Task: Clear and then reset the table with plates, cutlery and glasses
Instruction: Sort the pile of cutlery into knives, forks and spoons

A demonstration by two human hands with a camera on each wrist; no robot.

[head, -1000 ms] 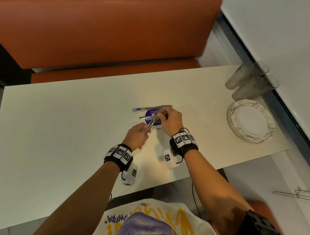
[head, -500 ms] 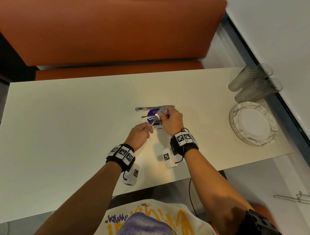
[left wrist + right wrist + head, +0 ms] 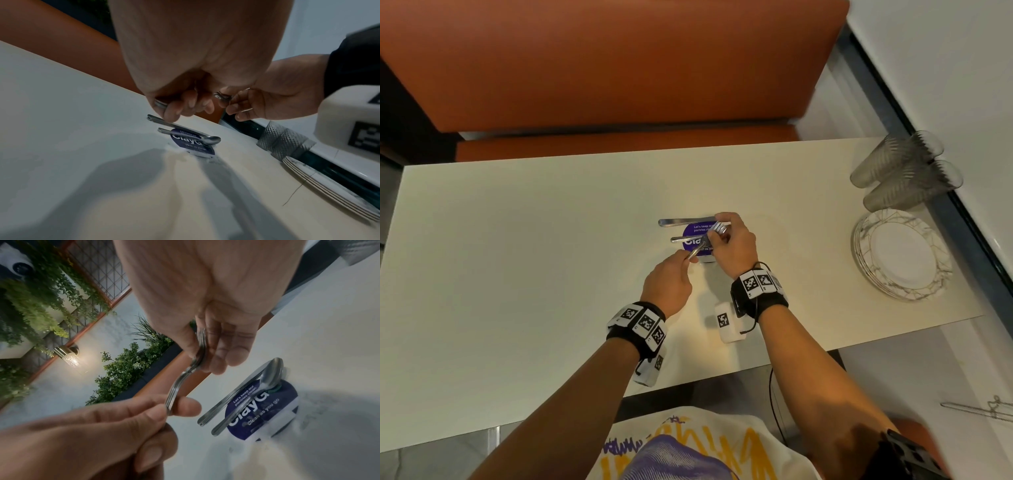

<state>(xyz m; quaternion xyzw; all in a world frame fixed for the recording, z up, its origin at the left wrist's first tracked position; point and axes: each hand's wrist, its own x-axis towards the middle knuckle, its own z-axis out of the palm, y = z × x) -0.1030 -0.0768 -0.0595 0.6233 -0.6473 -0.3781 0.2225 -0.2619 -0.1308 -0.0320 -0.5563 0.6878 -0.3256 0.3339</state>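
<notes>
A bundle of several steel forks (image 3: 702,242) hangs just above the cream table (image 3: 517,257), held between both hands. My left hand (image 3: 687,257) pinches the handle ends (image 3: 169,405). Around the tine ends (image 3: 200,344) curl the fingers of my right hand (image 3: 717,230). Under the hands, a bundle of knives (image 3: 683,221) and a bundle of spoons (image 3: 683,238) lie side by side across a round purple sticker (image 3: 692,244). The spoon bowls (image 3: 270,373) show in the right wrist view.
A stack of white patterned plates (image 3: 861,250) sits at the table's right end, with two stacks of ribbed glasses (image 3: 893,161) lying on their sides just beyond it. An orange bench (image 3: 619,140) runs along the far edge.
Both hands and the forks have drifted slightly away from me, toward the knives. The grips are unchanged, and the knives and spoons have not moved.
</notes>
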